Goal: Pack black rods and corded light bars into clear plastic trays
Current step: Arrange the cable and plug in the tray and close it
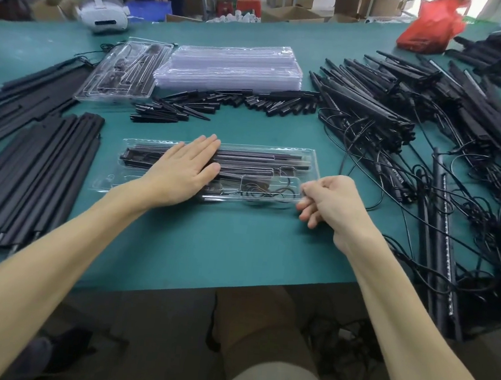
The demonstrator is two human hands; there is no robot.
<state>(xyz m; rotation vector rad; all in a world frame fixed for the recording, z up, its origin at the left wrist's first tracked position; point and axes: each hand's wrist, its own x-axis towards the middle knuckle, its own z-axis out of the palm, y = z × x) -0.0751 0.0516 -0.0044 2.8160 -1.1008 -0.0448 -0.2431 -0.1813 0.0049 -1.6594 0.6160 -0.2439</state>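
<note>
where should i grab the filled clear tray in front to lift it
Likely by the rim at both short ends, one hand from each side: the tray is long, thin and loaded, so it may bow. The right hand pinches the right rim; the left hand lies flat on top.

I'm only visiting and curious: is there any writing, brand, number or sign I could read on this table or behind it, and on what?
No text can be read in this picture.
On the white headset, any marking is too blurred to read.
On the cardboard boxes, no print is legible.
On the red bag, no lettering shows.
On the clear tray and the stack of empty trays, no label shows.
</note>
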